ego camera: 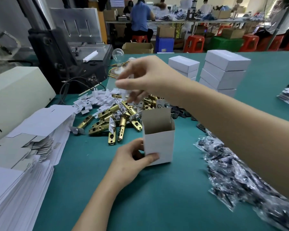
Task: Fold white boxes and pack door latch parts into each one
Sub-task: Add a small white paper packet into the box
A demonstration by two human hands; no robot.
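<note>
Left hand grips upright open box; right hand over latch pile, grip blurred, unclear.

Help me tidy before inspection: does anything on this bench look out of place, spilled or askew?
Yes. A bare glass bulb on a wired socket stands just behind the loose latch heap, exposed to knocks. The flat box blanks at left lie in a slumped, fanned stack. The open box held by the left hand stands upright.

Bright, even, diffuse light, soft shadows; right hand motion-blurred (wide-angle bowing toward the frame edges).
</note>
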